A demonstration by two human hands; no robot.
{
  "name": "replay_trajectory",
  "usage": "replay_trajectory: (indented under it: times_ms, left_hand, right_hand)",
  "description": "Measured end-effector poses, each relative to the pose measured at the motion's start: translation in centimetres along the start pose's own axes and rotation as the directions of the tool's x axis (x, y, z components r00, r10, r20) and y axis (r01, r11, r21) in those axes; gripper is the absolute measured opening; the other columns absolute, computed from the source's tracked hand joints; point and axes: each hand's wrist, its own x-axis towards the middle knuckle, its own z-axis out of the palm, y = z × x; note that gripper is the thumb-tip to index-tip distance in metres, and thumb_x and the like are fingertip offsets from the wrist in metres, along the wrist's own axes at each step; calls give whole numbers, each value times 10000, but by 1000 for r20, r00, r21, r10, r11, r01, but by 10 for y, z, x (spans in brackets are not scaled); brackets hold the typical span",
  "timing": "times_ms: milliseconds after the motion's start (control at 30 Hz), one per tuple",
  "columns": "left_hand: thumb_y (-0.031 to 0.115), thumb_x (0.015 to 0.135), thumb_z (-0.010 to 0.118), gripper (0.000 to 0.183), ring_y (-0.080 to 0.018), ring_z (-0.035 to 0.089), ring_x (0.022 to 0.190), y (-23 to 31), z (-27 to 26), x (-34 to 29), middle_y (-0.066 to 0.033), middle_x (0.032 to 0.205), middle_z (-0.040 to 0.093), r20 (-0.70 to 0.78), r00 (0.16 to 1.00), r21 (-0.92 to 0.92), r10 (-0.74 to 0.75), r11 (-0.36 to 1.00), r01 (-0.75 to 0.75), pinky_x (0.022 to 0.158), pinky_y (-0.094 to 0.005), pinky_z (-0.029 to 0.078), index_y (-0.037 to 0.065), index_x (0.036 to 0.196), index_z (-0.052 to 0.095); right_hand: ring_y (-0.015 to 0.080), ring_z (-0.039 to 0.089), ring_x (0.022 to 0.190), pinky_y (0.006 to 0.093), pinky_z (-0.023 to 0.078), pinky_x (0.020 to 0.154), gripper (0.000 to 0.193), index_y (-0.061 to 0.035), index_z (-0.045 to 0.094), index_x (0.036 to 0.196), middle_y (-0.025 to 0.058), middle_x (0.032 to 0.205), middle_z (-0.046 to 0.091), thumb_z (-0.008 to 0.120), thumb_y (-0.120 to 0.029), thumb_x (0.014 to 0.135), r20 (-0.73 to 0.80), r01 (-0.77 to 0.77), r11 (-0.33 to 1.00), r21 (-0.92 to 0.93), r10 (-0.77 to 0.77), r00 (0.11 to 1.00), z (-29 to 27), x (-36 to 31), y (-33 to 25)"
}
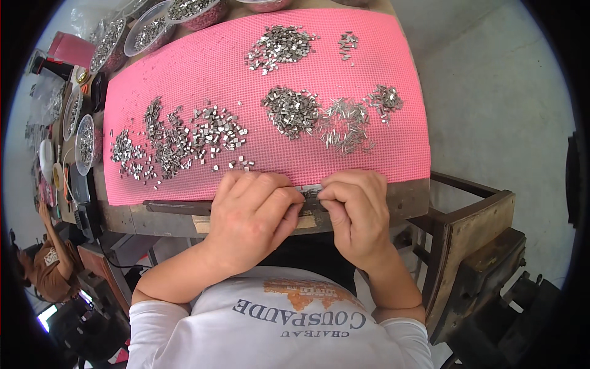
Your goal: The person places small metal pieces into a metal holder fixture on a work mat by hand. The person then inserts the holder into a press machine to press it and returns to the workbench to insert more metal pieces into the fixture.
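Observation:
My left hand (252,215) and my right hand (357,212) meet at the front edge of the pink mat (203,74). Both are closed, with thumbs and fingertips pinched together. Between the fingertips shows a dark metal strip (311,192) with a silvery upper edge. Whatever small thing either pinch holds is hidden by the fingers. Left of my left hand, a long dark bar (178,207) lies along the table edge; my hand hides whether it joins the strip. Just beyond my hands are a heap of small grey metal pieces (291,112) and scattered thin silvery pins (344,126).
Several more heaps of metal bits (279,48) lie on the mat, with a wide spread of pieces (178,138) at left. Plastic tubs (88,144) of pieces line the left and far sides. A wooden-topped stand (476,246) is at right. Another person (54,261) sits far left.

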Motion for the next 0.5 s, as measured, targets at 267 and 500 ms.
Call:
replay_trajectory:
  times_ms: [267, 500]
  left_hand:
    - [89, 706, 809, 277, -211, 624, 814, 3, 8, -3, -18, 966, 657, -36, 998, 156, 57, 987, -51, 761, -377, 445, 113, 950, 679]
    - [101, 670, 786, 259, -214, 613, 787, 7, 6, 1, -17, 933, 656, -82, 996, 82, -20, 996, 27, 724, -372, 443, 131, 907, 687]
  right_hand:
    - [256, 640, 976, 415, 413, 872, 262, -75, 656, 1057, 48, 1059, 650, 753, -39, 815, 2, 70, 990, -126, -70, 998, 11, -3, -3]
    - [292, 645, 1005, 463, 431, 901, 257, -74, 647, 1081, 83, 1092, 647, 714, -26, 838, 19, 114, 956, -269, -113, 993, 11, -4, -8]
